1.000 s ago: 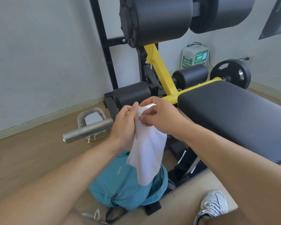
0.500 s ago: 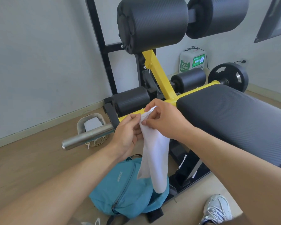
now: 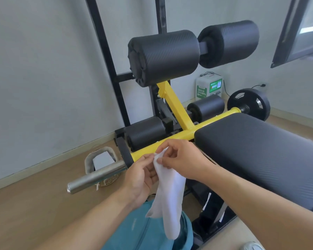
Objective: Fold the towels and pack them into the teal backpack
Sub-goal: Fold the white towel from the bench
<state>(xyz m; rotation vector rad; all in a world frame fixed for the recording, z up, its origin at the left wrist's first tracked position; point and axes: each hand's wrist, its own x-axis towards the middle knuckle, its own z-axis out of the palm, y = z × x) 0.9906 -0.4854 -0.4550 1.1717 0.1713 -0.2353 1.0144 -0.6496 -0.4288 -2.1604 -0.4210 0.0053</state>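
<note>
At the far left, a small woven basket point(image 3: 105, 166) is seen on the wooden floor beside the wall, partly crossed by the steel bar end point(image 3: 96, 177) of the gym bench. Next to the right, the left hand point(image 3: 139, 179) is held up with its fingers curled, and the top edge of the white towel point(image 3: 170, 195) is pinched between thumb and fingertips. The same upper edge is pinched just beside it by the right hand point(image 3: 179, 156), so the two grips nearly touch. The towel is hung from these grips in a narrow, slack strip, its lower end dangling over the teal backpack point(image 3: 152, 231), which lies on the floor below; whether the backpack's opening is unzipped cannot be made out from this angle. Further right, the black padded bench point(image 3: 260, 156) is seen.

The towel is judged to be light, soft and limp, with no stiffness of its own, so it would be best taken at its corners or along one edge and spread apart before a clean fold can be made.
</note>
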